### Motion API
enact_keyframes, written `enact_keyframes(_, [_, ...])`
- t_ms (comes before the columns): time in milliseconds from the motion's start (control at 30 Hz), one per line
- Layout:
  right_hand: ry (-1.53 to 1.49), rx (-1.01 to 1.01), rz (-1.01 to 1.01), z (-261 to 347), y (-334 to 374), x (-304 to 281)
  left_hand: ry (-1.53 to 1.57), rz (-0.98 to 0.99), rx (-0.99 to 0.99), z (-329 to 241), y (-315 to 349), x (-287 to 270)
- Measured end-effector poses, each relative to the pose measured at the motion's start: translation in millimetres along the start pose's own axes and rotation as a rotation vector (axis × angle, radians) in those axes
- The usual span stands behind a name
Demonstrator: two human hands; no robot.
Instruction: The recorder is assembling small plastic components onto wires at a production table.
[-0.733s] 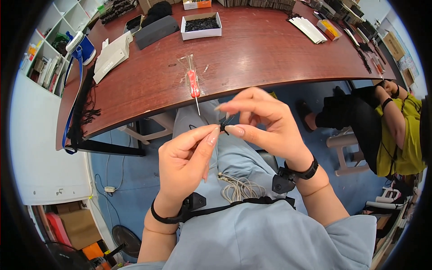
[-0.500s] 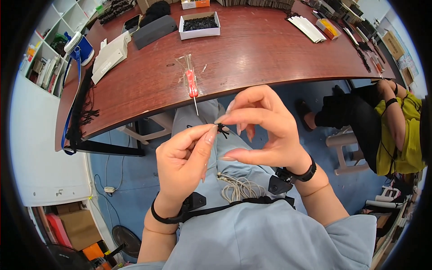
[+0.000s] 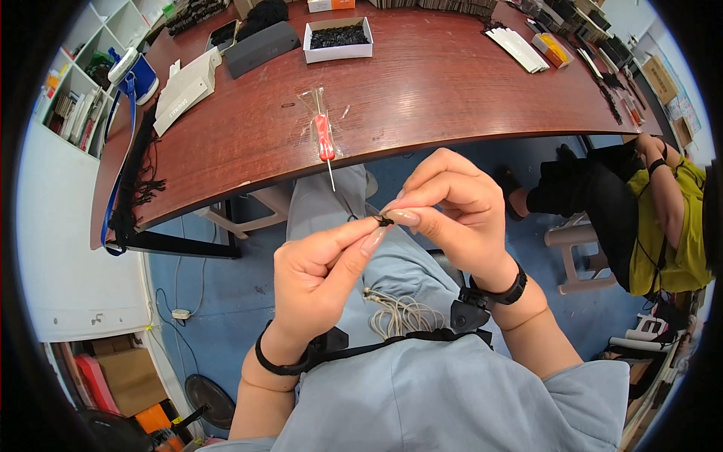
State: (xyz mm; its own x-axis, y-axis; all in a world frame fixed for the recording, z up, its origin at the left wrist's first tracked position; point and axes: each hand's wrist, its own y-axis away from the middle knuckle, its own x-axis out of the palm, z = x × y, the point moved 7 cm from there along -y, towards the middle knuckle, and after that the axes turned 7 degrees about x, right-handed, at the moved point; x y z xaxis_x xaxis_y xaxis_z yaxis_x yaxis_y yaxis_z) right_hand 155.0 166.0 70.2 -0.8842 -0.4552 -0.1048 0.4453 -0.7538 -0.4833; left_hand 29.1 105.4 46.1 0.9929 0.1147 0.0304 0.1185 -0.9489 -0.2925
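Observation:
Above my lap, just in front of the table edge, both hands meet at a small piece of knotted black cord (image 3: 385,221). My left hand (image 3: 316,275) pinches it between thumb and index finger. From the other side, my right hand (image 3: 461,215) grips it between thumb and fingertips, its other fingers curled. Most of the cord is hidden by the fingertips. A red-handled tool (image 3: 324,139) with a thin metal shaft lies on the table's near edge, its tip sticking out past it. Clear plastic wrap is by its far end.
On the brown table (image 3: 422,98) stand a white box (image 3: 339,53) of small black pieces, a dark grey case (image 3: 262,51) and a blue-and-white jug (image 3: 135,77). White strips (image 3: 516,50) lie farther right. Another person (image 3: 670,203) sits at the right beside a stool (image 3: 576,256).
My right hand's thumb and fingers, spread apart before, have closed on the black cord. My left hand has shifted slightly right, keeping its pinch.

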Motion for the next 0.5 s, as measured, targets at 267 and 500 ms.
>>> enact_keyframes(267, [-0.112, 0.08, 0.026, -3, 0, 1, 0.05, 0.028, -0.024, -1, 2, -2])
enact_keyframes(500, [-0.032, 0.036, 0.276, 2, -5, 16, 0.107, 0.023, 0.007, 7, 3, -1])
